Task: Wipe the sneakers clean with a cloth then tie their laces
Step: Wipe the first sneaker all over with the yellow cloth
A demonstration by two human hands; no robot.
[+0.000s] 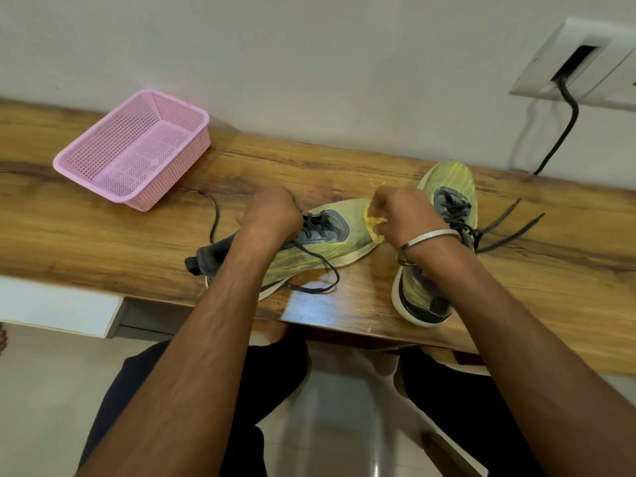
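Forearms reach in from 6 o'clock. Pink basket (132,149) sits at 10 o'clock on worktop (103,232). Left hand (272,211), grip curled round near sneaker (309,249) w/ laces loose. Right hand (406,215) pinches yellow cloth (373,223) at its toe. 2nd sneaker (444,187) at 3 o'clock, untied.

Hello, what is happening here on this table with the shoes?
A person is cleaning a pair of yellow-green sneakers on a wooden table. The left hand steadies the left sneaker at its laces, while the right hand holds a yellow cloth in its grip against that sneaker's toe. The right sneaker stands beside it. Both sneakers' laces lie untied. A pink basket sits at the far left.
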